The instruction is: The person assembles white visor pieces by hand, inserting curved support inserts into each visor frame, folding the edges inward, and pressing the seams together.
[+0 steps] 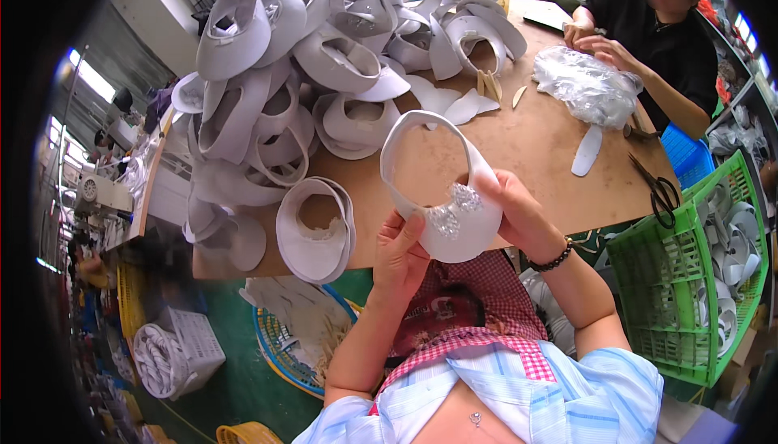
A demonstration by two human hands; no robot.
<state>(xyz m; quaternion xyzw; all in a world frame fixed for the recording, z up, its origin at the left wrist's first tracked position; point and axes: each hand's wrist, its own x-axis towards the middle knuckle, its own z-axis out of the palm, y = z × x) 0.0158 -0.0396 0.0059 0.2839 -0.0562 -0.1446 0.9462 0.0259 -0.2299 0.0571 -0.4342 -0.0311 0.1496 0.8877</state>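
Both hands hold one white sun visor (442,193) over the near edge of the wooden table (535,152). My left hand (399,251) grips its brim from below on the left. My right hand (519,213) holds the brim's right side. Two sparkly rhinestone ornaments (454,211) sit on the brim between my thumbs. The visor's band arches away from me, up toward the table's middle.
A big heap of white visors (324,63) covers the table's left and far side. A stack of visors (314,229) lies by my left hand. Scissors (658,189) rest at the right edge, beside a green crate (689,282). Across the table another person (648,31) handles clear plastic bags (583,83).
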